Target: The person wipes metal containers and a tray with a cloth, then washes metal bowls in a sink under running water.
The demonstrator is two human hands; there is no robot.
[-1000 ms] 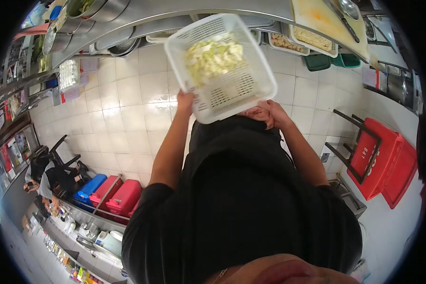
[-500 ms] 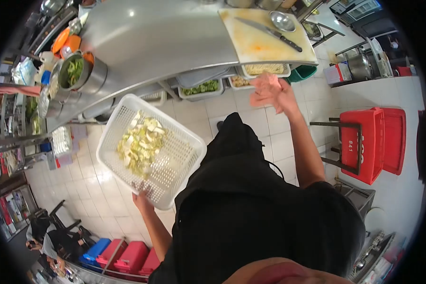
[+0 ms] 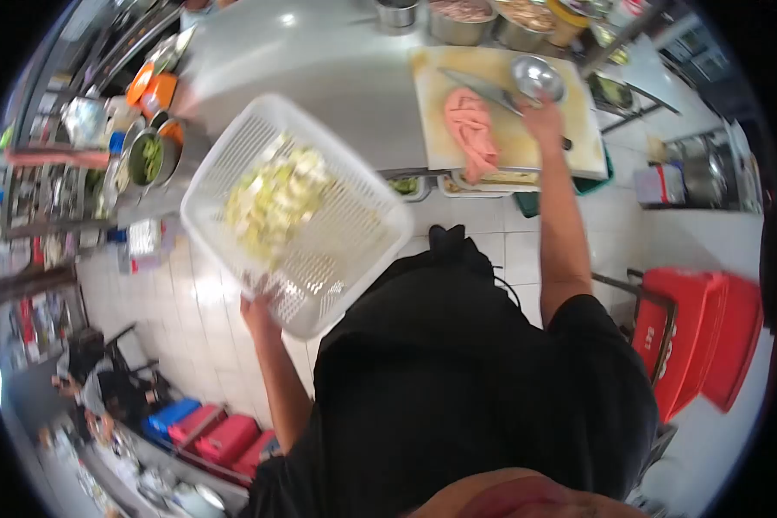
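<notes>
My left hand (image 3: 260, 309) grips the lower edge of a white perforated basket (image 3: 354, 186), tilted beside the steel counter. Chopped pale green and white vegetable pieces (image 3: 276, 200) lie in it. At the cutting board (image 3: 527, 148), my right hand (image 3: 541, 116) reaches to the near rim of a shiny metal bowl (image 3: 537, 78); its fingertips are partly blurred, and contact is hard to tell. A crumpled pink cloth (image 3: 472, 129) lies on the board, left of that hand. The knife (image 3: 483, 88) lies between cloth and bowl, its handle partly hidden under my right hand.
Metal pots (image 3: 462, 24) of food stand along the counter's (image 3: 337, 95) back edge. At the left is a pot of green vegetables (image 3: 153, 160). Food trays (image 3: 492, 184) sit under the board. A red bin (image 3: 678, 337) is at the right; a person (image 3: 104, 384) is at lower left.
The view has turned toward the counter. My right hand has left the basket, put the pink cloth on the board and moved to the bowl. The basket stays in my left hand, swung leftward.
</notes>
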